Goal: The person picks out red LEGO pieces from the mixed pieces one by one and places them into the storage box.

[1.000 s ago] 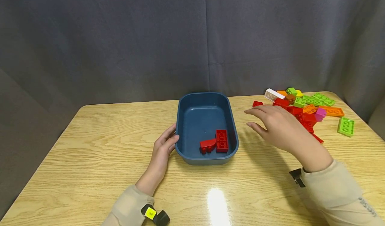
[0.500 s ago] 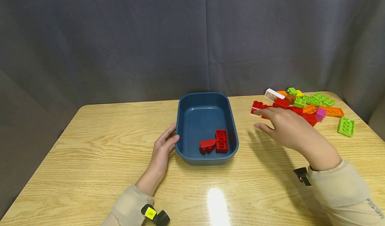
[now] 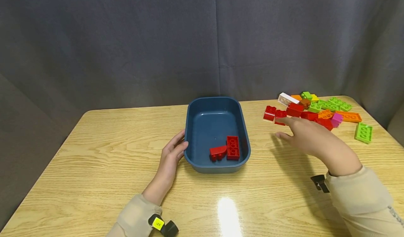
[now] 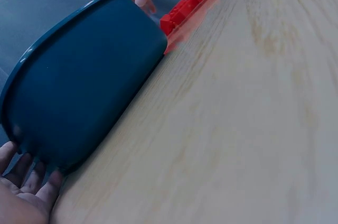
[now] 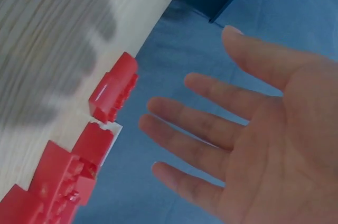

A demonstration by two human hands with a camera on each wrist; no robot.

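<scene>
A dark blue plastic bin stands on the wooden table, holding a rounded red toy brick and a rectangular red brick. My left hand rests against the bin's outer left side, thumb tip at the rim; the left wrist view has its fingertips on the wall. To the right, my right hand hovers with nothing in it, its fingers spread out in the right wrist view. Below and beyond those fingers lie several red bricks, among them a curved one and a studded one. The hand partly covers the red group.
Behind the red bricks are a white brick, a brown one and several green ones. A purple brick, a long orange piece and a green plate lie farther right. A grey curtain hangs along the back edge.
My right hand has moved rightward from near the bin, over the brick pile, uncovering the two leftmost red bricks. The left hand and the bin stay put.
</scene>
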